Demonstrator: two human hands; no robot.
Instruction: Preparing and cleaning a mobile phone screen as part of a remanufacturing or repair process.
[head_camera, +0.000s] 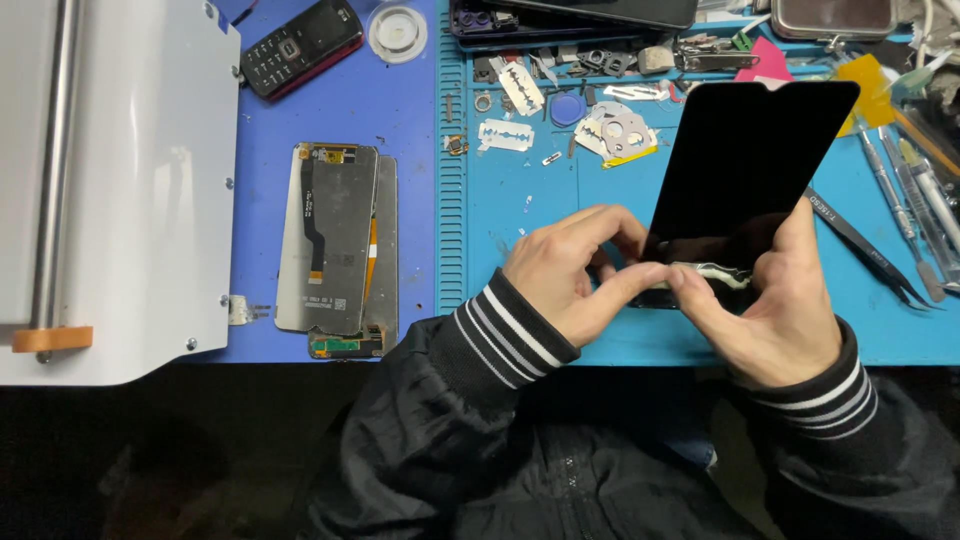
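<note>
Left hand (565, 275) and right hand (775, 310) pinching glossy black phone screen (750, 165), tilted, whitish strip along bottom edge

A blue work mat (520, 200) covers the bench under even light.

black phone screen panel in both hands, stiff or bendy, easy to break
The black phone screen panel probably stays stiff: it stands flat though held only at its lower edge by the left hand and right hand. It looks thin and glossy, so likely fragile and slippery.

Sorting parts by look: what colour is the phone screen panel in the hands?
Glossy black, seen in the head view: the phone screen panel.
</note>
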